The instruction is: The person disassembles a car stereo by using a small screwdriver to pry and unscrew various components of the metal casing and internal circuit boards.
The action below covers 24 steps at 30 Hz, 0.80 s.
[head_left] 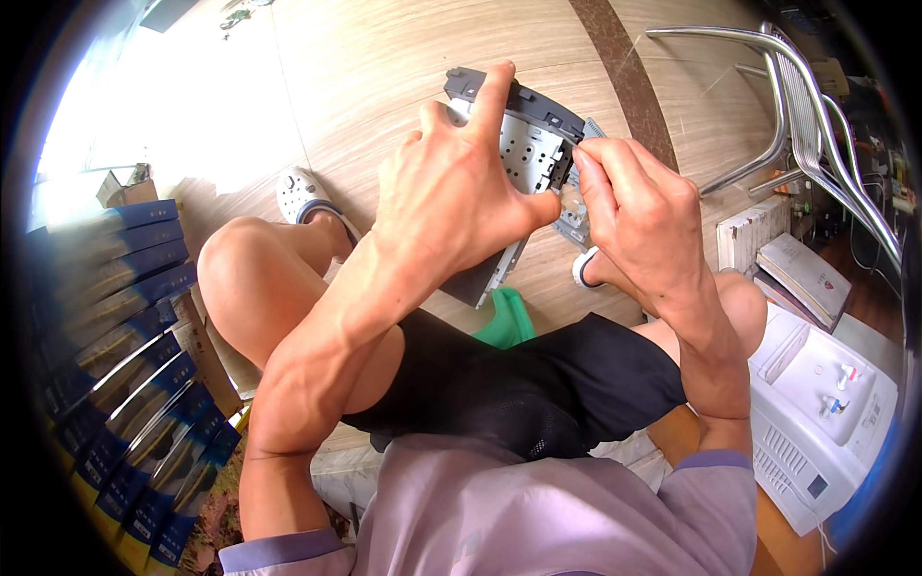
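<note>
A metal chassis (526, 158) with punched holes and a black plastic front strip (547, 110) is tilted up in front of me, between my knees. My left hand (461, 182) is spread across it, gripping it with the index finger over the black strip and the thumb near the lower right side. At the chassis's right edge, my right hand (639, 206) is closed in a pinch. Whatever sits between its fingertips is too small and hidden to name. A grey perforated part (574, 223) shows behind my right fingers. My left palm and wrist cover much of the chassis.
A green plastic object (507, 322) lies below the chassis. Blue boxes (125, 250) are stacked at the left. On the right are a white water dispenser (816, 422), books (807, 274) and a chrome-framed chair (797, 106). Wood-look tiles (384, 58) cover the floor.
</note>
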Available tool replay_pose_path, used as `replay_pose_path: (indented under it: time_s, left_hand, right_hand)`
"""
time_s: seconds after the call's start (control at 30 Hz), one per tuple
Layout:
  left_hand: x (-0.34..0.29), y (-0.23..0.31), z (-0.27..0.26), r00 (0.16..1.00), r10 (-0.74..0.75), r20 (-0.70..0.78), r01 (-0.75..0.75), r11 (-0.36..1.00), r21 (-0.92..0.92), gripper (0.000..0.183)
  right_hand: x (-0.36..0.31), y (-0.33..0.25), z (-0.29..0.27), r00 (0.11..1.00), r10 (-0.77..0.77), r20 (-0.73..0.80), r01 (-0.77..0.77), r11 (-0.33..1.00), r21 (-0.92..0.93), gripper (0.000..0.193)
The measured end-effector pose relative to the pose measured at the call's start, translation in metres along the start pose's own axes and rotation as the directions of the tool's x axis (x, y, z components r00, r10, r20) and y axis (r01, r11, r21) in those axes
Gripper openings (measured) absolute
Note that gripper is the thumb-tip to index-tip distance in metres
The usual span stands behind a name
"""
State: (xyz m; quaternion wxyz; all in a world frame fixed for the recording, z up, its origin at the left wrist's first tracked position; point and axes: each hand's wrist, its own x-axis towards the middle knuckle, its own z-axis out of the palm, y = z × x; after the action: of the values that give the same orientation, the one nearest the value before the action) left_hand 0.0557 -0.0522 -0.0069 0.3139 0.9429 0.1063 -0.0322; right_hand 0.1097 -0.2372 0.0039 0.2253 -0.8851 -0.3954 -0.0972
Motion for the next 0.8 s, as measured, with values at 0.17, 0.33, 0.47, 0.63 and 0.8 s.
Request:
replay_pose_path:
  time_s: [0.17,0.33,0.47,0.63,0.8]
  left_hand:
    - [0.000,0.000,0.002,1.000,0.012,-0.016,-0.012,0.999,0.031,0.106]
    - [0.001,0.000,0.002,0.999,0.020,-0.043,-0.020,1.000,0.001,0.104]
    - [0.001,0.002,0.000,0.998,0.028,-0.056,-0.028,1.000,0.005,0.104]
    - [0.003,0.003,0.000,1.000,0.009,-0.019,-0.008,1.000,0.011,0.105]
    - [0.005,0.003,0.000,1.000,-0.001,-0.027,0.000,1.000,-0.012,0.105]
  right_hand:
    - [-0.001,-0.005,-0.002,0.996,0.065,0.054,-0.064,0.998,-0.016,0.010]
    - [-0.001,-0.005,0.000,0.993,0.101,0.060,-0.104,0.993,0.046,0.007]
    - [0.000,-0.004,-0.001,0.989,0.122,0.080,-0.127,0.990,0.063,0.007]
    - [0.000,-0.001,0.003,0.998,0.051,-0.032,-0.051,0.999,-0.002,0.011]
    - [0.002,0.001,0.012,0.996,0.018,-0.092,-0.025,0.997,-0.077,0.010]
